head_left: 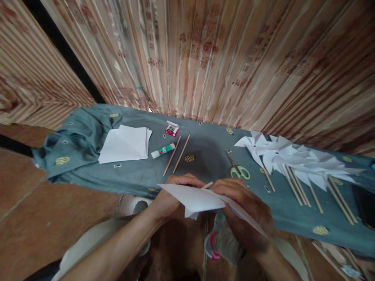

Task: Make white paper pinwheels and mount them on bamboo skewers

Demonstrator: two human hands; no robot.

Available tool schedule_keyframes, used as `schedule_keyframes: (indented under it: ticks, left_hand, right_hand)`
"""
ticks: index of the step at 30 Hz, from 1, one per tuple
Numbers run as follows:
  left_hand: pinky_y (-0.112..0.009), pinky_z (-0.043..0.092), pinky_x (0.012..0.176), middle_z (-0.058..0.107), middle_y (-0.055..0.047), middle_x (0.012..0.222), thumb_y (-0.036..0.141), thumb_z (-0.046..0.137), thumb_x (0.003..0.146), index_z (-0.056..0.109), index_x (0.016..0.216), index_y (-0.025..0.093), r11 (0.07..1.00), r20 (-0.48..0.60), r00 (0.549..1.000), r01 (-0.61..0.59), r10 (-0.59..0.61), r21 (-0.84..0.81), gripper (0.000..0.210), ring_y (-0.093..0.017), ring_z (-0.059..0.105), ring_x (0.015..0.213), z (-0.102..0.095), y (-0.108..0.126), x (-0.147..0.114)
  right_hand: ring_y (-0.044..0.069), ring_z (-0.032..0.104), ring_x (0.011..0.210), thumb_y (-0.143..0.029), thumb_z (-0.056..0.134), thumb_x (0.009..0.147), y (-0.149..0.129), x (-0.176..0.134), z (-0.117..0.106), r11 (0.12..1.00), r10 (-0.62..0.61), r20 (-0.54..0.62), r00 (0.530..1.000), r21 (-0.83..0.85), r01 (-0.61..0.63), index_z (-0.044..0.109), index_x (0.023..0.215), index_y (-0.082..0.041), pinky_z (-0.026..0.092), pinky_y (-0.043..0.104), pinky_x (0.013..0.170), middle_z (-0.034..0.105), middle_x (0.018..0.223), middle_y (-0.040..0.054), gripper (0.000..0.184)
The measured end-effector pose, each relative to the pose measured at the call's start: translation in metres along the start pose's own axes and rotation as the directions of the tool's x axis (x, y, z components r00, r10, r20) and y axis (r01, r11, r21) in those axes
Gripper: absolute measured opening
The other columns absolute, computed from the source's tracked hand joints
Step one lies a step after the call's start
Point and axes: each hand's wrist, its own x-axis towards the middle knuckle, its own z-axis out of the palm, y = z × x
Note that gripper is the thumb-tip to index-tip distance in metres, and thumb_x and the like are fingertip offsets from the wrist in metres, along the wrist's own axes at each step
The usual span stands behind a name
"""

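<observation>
Between my hands, above the near edge of the cloth-covered surface, is a white paper pinwheel (193, 198) with folded, pointed blades. A thin wooden stick (208, 185) pokes up behind the paper, its end between my two hands. My left hand (183, 182) is closed on the pinwheel's left part, with the fingers behind the paper mostly hidden. My right hand (244, 199) curls around the right side, by the stick's end, and a blade hangs below it. Which fingers grip the stick and which the paper is hard to see.
On the green cloth (205, 156) lie a stack of white paper (125, 144), a glue stick (163, 150), a small red box (172, 128), two loose sticks (181, 154) and scissors (239, 171). Several finished pinwheels (293, 154) overlap at right, near a dark object (365, 207). A curtain (205, 58) hangs behind.
</observation>
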Motion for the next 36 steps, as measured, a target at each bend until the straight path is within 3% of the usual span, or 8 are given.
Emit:
schedule_keyframes:
  ticks: [8,13,16,19,21,23,30,36]
  left_hand:
    - [-0.022,0.043,0.061,0.068,-0.003,0.070,0.020,0.072,0.059,0.078,0.066,0.018,1.000,-0.018,1.000,-0.024,0.024,0.007,0.009,-0.013,0.058,0.065,-0.002,-0.002,0.002]
    - [-0.021,0.044,0.062,0.068,-0.003,0.070,0.018,0.073,0.060,0.078,0.068,0.018,0.991,-0.035,0.996,-0.074,0.078,0.107,0.009,-0.013,0.059,0.066,-0.004,0.001,0.002]
    - [-0.021,0.046,0.060,0.066,-0.002,0.067,0.020,0.078,0.057,0.078,0.066,0.016,0.990,-0.055,0.994,-0.090,0.097,0.108,0.010,-0.012,0.057,0.063,-0.004,0.002,0.003]
    - [-0.022,0.047,0.059,0.064,-0.001,0.062,0.024,0.083,0.053,0.076,0.063,0.015,0.998,-0.080,0.996,-0.027,0.032,0.057,0.015,-0.012,0.056,0.058,-0.003,-0.001,0.005]
    - [-0.024,0.049,0.062,0.065,-0.001,0.062,0.026,0.085,0.051,0.076,0.064,0.014,1.000,-0.086,0.996,0.022,-0.022,0.008,0.020,-0.013,0.058,0.058,-0.003,-0.005,0.006]
    - [-0.026,0.051,0.065,0.069,-0.002,0.065,0.026,0.087,0.048,0.076,0.067,0.014,0.999,-0.104,0.993,0.044,-0.047,-0.031,0.025,-0.014,0.061,0.061,-0.004,-0.009,0.008]
    - [-0.027,0.052,0.070,0.073,-0.003,0.069,0.028,0.088,0.045,0.076,0.069,0.014,0.992,-0.154,0.984,0.080,-0.094,-0.095,0.030,-0.017,0.065,0.067,-0.005,-0.020,0.012]
    - [-0.026,0.052,0.067,0.073,-0.004,0.069,0.029,0.088,0.045,0.075,0.070,0.013,0.990,-0.171,0.980,0.080,-0.100,-0.118,0.032,-0.016,0.065,0.066,-0.005,-0.024,0.015]
  right_hand:
    - [0.016,0.065,0.090,-0.011,0.057,0.087,-0.001,-0.002,0.001,0.997,0.060,-0.004,0.998,0.048,-0.060,0.062,0.104,-0.022,0.050,0.031,0.083,0.070,0.092,0.0025,0.021]
    - [0.016,0.066,0.088,-0.013,0.059,0.085,0.002,-0.003,0.007,0.960,0.241,-0.007,0.971,0.151,-0.237,0.067,0.092,-0.025,0.051,0.029,0.081,0.071,0.089,0.0005,0.016]
    - [0.017,0.068,0.081,-0.017,0.063,0.081,0.004,-0.002,0.012,0.891,0.412,-0.048,0.910,0.232,-0.391,0.071,0.083,-0.024,0.053,0.028,0.074,0.073,0.085,0.0010,0.011]
    - [0.018,0.068,0.063,-0.024,0.069,0.074,0.007,0.001,0.018,0.766,0.612,-0.058,0.788,0.291,-0.573,0.073,0.077,-0.019,0.053,0.026,0.056,0.074,0.074,0.0032,0.007]
    - [0.019,0.067,0.057,-0.029,0.073,0.070,0.010,0.002,0.021,0.692,0.690,-0.046,0.722,0.333,-0.640,0.073,0.077,-0.017,0.053,0.026,0.051,0.074,0.068,0.0046,0.014]
    - [0.021,0.069,0.059,-0.033,0.075,0.067,0.013,0.003,0.024,0.653,0.720,-0.038,0.693,0.374,-0.658,0.073,0.076,-0.016,0.054,0.027,0.052,0.075,0.068,0.0057,0.020]
    - [0.020,0.068,0.061,-0.034,0.074,0.066,0.019,0.003,0.031,0.621,0.739,-0.028,0.673,0.414,-0.665,0.073,0.077,-0.015,0.055,0.029,0.056,0.074,0.070,0.0061,0.022]
    - [0.021,0.070,0.068,-0.033,0.072,0.071,0.024,0.000,0.035,0.630,0.716,0.011,0.698,0.422,-0.652,0.073,0.088,-0.015,0.057,0.030,0.062,0.076,0.078,0.0067,0.025]
